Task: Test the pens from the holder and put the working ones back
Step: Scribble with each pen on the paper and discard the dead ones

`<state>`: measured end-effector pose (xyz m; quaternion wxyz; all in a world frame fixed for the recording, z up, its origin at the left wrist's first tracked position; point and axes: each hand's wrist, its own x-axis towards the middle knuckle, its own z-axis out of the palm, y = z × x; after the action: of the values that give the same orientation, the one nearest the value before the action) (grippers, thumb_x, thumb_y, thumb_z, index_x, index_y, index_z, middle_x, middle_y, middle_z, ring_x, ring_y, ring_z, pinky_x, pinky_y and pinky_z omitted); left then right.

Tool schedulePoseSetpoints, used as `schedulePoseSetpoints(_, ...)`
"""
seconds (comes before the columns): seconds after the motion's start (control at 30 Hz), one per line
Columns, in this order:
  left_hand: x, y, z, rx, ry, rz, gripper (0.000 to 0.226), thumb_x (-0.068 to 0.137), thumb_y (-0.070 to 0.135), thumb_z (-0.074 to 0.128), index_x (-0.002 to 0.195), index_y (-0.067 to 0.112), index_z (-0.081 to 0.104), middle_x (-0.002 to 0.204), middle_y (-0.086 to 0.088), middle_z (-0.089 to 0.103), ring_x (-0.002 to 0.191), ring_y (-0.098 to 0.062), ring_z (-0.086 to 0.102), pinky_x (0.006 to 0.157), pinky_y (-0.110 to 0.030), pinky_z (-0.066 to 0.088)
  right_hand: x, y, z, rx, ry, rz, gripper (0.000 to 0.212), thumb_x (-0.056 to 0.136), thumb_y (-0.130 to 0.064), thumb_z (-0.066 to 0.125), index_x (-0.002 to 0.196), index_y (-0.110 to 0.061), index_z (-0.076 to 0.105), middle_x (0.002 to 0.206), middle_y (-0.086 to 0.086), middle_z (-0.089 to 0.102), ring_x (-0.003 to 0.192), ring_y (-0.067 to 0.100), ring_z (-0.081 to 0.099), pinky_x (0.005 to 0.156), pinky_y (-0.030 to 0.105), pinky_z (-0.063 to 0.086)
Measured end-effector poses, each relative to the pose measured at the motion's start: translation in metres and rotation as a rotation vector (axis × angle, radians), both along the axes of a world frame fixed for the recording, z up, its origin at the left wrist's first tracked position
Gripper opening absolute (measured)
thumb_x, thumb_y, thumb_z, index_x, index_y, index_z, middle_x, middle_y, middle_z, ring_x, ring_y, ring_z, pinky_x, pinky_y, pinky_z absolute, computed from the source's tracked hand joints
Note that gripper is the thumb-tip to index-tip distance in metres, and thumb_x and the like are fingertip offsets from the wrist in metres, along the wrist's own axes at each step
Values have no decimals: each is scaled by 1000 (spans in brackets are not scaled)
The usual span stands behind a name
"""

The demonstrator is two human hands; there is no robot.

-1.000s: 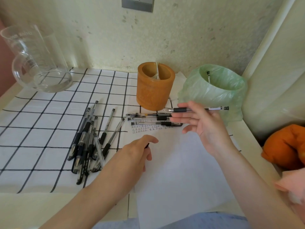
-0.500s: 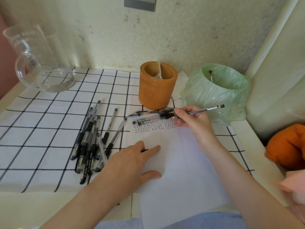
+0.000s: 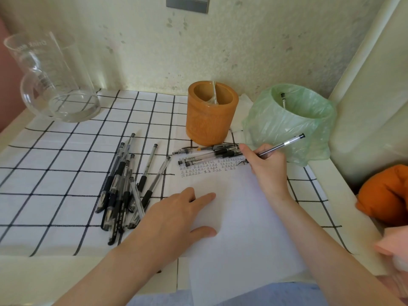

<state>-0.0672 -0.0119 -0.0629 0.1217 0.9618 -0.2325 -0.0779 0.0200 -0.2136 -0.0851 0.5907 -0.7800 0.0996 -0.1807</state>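
Observation:
My right hand [image 3: 266, 167] grips a clear black-tipped pen [image 3: 284, 144] in a writing hold, its tip down on the white paper [image 3: 238, 217] beside rows of small scribbles [image 3: 207, 167]. My left hand [image 3: 176, 215] lies flat on the paper with fingers spread. The orange pen holder [image 3: 210, 113] stands behind the paper with one clear item inside. Several pens [image 3: 123, 186] lie in a heap on the checked cloth to the left. A few more pens [image 3: 209, 152] lie along the paper's top edge.
A bin lined with a green bag [image 3: 291, 122] stands right of the holder, one pen [image 3: 283, 100] inside. A large glass jug [image 3: 53, 78] sits at the back left. An orange cloth object [image 3: 384, 193] lies at the right. The wall rises close behind.
My right hand brought the pen down from mid-air to the paper and turned it into a writing grip. My left hand flattened onto the sheet.

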Motion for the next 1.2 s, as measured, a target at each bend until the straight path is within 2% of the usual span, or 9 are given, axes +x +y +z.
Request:
schedulePoseSetpoints(0.1,0,0,0,-5,1,1,67,86,63,38,144,44,10,94,13,27,83,-4,35,70,-20,32,1,0,-3,-17,-4,-22,37,83,-9,65,53,-14,44,49,4,42,44,8,33,45,18,30)
schedulePoseSetpoints(0.2,0,0,0,-6,8,-6,67,87,62,37,144,43,9,94,12,27,82,-5,34,72,-19,35,1,-1,-5,-39,-17,-23,35,82,-7,62,55,-14,43,53,10,42,48,13,34,45,20,29)
schedulePoseSetpoints(0.8,-1,-1,0,6,-2,3,67,87,62,37,144,42,9,93,12,26,82,-5,33,69,-19,30,3,-1,-10,-97,-77,14,37,84,-7,63,56,-14,40,48,3,39,45,9,32,45,19,30)
schedulePoseSetpoints(1.07,-1,-1,-1,1,-13,9,66,86,62,38,144,43,11,93,13,25,81,-4,32,68,-19,28,2,-3,-10,-62,-66,30,36,84,-5,62,57,-13,39,54,9,37,50,14,32,46,20,28)
schedulePoseSetpoints(1.2,-1,-1,0,3,-9,9,66,87,62,38,144,43,10,93,13,25,80,-5,32,68,-20,28,1,-1,-9,-72,-73,36,36,82,-1,61,56,-12,39,52,8,37,48,11,32,45,17,28)
